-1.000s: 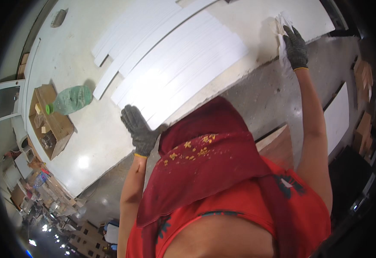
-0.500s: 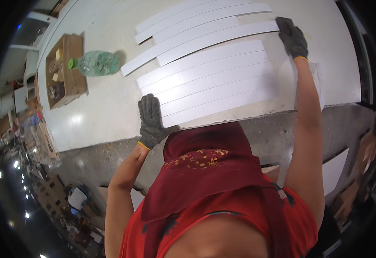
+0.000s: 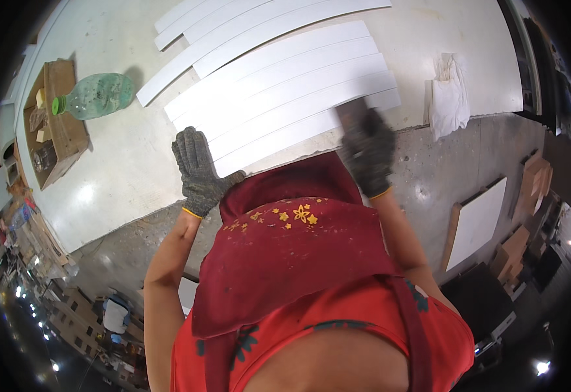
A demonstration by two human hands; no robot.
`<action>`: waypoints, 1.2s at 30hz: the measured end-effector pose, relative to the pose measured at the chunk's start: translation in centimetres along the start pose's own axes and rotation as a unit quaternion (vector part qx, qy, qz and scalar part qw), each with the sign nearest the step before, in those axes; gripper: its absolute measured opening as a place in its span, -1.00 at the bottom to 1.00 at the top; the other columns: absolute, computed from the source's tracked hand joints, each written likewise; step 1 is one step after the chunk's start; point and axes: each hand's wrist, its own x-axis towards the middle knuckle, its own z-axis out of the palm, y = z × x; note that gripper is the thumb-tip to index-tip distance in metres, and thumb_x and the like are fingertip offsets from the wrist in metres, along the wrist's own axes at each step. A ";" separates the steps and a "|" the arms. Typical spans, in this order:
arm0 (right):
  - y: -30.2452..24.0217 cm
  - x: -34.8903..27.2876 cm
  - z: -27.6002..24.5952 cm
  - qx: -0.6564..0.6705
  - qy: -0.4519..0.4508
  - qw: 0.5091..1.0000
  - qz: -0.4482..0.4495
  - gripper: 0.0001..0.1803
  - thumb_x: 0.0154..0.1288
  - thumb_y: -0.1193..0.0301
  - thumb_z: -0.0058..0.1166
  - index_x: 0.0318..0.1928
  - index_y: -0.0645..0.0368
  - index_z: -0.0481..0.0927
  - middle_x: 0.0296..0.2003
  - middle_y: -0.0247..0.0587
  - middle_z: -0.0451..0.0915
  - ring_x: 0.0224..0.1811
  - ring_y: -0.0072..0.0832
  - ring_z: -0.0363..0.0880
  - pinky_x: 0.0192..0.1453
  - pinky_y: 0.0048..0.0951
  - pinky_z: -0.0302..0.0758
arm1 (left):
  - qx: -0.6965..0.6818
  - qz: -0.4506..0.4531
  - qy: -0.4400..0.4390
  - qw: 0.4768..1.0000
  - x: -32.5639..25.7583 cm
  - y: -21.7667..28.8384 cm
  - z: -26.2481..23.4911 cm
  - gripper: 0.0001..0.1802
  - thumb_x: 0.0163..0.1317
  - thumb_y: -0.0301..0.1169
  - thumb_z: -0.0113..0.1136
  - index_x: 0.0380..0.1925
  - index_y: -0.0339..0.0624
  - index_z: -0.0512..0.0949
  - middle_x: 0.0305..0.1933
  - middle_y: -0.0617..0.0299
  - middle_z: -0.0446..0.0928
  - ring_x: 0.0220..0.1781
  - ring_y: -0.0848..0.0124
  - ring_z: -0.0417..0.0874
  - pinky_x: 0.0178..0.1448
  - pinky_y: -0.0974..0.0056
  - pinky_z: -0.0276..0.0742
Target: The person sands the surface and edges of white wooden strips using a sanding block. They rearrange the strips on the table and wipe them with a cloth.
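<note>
Honestly, I'd fear a hard push skewing the white strips [image 3: 292, 85] at the worker's twelve: left hand [image 3: 200, 170], fingers straight, grips nothing at their eight o'clock; blurred right hand [image 3: 370, 153] clasps a dark-brown block [image 3: 352, 112] at four.

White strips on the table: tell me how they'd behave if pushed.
The white strips lie flat, so they would probably slide rather than tip. Their smooth, shiny faces suggest they may be slippery. Those set edge to edge would likely nudge their neighbours along.
</note>
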 end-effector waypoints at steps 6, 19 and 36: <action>-1.3 0.3 -1.5 0.007 -0.046 0.999 0.009 -0.45 -0.01 0.45 0.29 0.10 -0.04 0.67 -0.18 0.04 0.58 -0.11 -0.02 0.58 0.03 -0.16 0.54 | -0.006 -0.002 -0.011 1.000 -0.1 -0.2 -0.1 0.40 -0.06 0.38 0.31 0.47 -0.44 -0.11 0.55 -0.33 -0.16 0.61 -0.21 -0.23 0.58 -0.29 -0.40; -0.3 -0.7 -2.3 -0.129 -0.026 0.991 0.010 -0.39 0.04 0.35 0.25 0.21 -0.21 0.59 0.07 0.11 0.48 0.08 0.02 0.48 0.17 -0.05 0.46 | -0.008 -0.010 0.005 1.000 -0.1 0.2 -0.1 0.41 -0.12 0.30 0.42 0.48 -0.39 -0.11 0.56 -0.28 -0.13 0.60 -0.21 -0.19 0.58 -0.27 -0.33; -4.0 -0.7 -1.2 -0.040 -0.091 0.992 -0.079 -0.43 0.02 0.35 0.23 0.14 -0.34 0.62 0.15 0.12 0.43 0.13 0.01 0.44 0.19 0.02 0.44 | -0.010 -0.008 -0.006 1.000 0.0 0.1 -0.1 0.40 -0.09 0.32 0.39 0.48 -0.41 -0.10 0.56 -0.30 -0.16 0.60 -0.21 -0.22 0.59 -0.26 -0.38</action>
